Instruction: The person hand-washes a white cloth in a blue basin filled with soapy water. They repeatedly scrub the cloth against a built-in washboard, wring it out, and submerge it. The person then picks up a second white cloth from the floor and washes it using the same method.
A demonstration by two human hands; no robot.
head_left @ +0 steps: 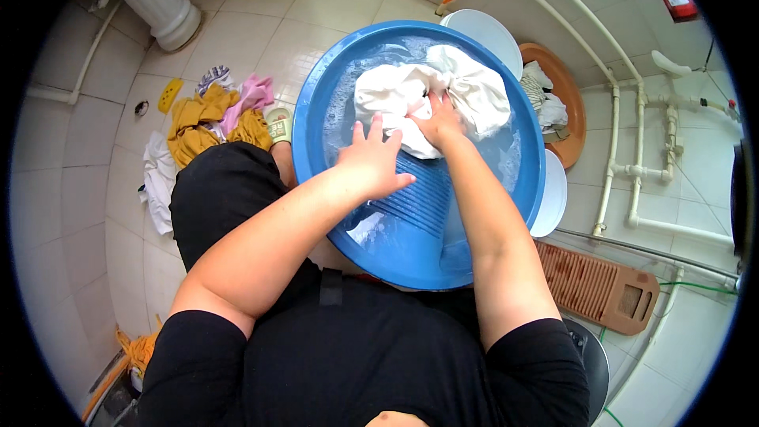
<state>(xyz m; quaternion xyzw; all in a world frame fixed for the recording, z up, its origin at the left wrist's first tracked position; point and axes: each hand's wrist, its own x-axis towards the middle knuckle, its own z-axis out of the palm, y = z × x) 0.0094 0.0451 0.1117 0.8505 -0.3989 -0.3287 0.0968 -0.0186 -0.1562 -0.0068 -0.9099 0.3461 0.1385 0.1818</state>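
Note:
A blue plastic washtub (313,55) with soapy water stands in front of me, and a ridged blue washboard (419,190) slopes inside its near side. Bunched white wet cloth (478,99) lies in the tub, partly on the top of the ridges. My right hand (441,122) grips a fold of this cloth, its fingertips partly sunk in it. Just left of it, my left hand (370,162) is spread over the washboard near the cloth's edge, with nothing in it.
Mustard, pink and white clothes (202,126) lie on the tiled floor to the left, near a yellow brush (169,96). At right are a brown basin (573,111) holding clothes, white lids (486,35), a brown washboard (597,285) and white pipes (613,142).

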